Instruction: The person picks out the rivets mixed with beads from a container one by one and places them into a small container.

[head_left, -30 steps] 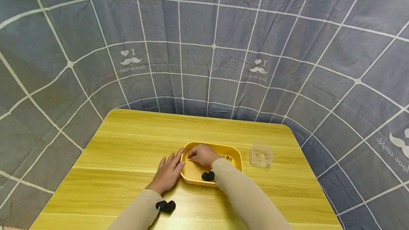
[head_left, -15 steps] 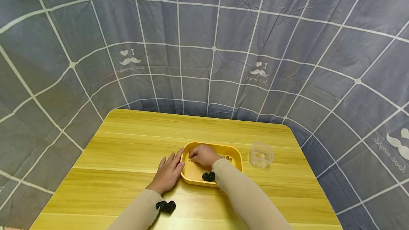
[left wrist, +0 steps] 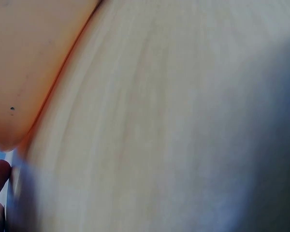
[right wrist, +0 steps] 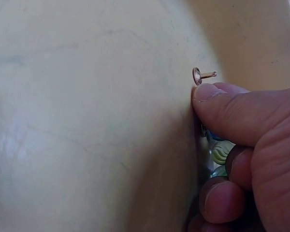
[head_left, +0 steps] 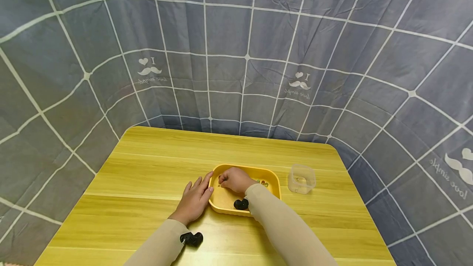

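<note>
My right hand (head_left: 236, 180) reaches into the yellow tray (head_left: 221, 209), fingers curled. In the right wrist view, striped green marbles (right wrist: 222, 152) show between its thumb and curled fingers, held in the hand. Just past the thumb tip, a small copper-coloured stud (right wrist: 198, 76) with a round head and short shank lies on the tray floor, touching or nearly touching the thumb. Part of another small metal piece shows under the thumb, mostly hidden. My left hand (head_left: 194, 200) lies on the table with straight fingers, its fingertips against the tray's left wall.
More marbles (head_left: 262, 182) sit at the tray's right side, partly behind the right forearm. A clear plastic box (head_left: 301, 180) with a small brass-coloured piece inside stands to the tray's right. A grey checked curtain (head_left: 229, 73) hangs behind the wooden table (head_left: 162, 151).
My right hand has shifted very slightly right within the tray, its fingertips still near the floor at the left end. The left hand, tray and clear box have stayed in place.
</note>
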`<state>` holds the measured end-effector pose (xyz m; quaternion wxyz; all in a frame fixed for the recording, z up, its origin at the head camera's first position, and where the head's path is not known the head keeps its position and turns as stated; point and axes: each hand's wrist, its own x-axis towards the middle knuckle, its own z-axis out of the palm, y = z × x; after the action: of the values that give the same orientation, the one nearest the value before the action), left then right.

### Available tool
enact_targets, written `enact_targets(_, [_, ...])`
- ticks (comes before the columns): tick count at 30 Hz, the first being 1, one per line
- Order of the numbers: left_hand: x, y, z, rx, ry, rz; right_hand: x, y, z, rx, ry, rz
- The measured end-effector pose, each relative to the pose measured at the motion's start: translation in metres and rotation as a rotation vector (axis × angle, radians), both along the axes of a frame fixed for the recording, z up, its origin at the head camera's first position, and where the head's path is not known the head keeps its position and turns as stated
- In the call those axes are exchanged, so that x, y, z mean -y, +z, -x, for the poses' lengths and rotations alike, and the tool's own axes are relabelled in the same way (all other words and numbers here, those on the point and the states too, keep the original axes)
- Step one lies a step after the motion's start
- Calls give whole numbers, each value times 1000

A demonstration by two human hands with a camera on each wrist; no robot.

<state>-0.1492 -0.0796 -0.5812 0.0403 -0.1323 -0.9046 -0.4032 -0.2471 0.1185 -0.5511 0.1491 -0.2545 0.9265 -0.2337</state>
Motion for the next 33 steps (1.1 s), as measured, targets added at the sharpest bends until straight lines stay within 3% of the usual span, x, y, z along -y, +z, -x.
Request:
enact_targets(7, [5,0,0,51,-12,25,3,-3,-3,10,-25,6])
enact_targets(33, [19,-5,-6,37,-37,38,14,-6,-16,30,-84,-3])
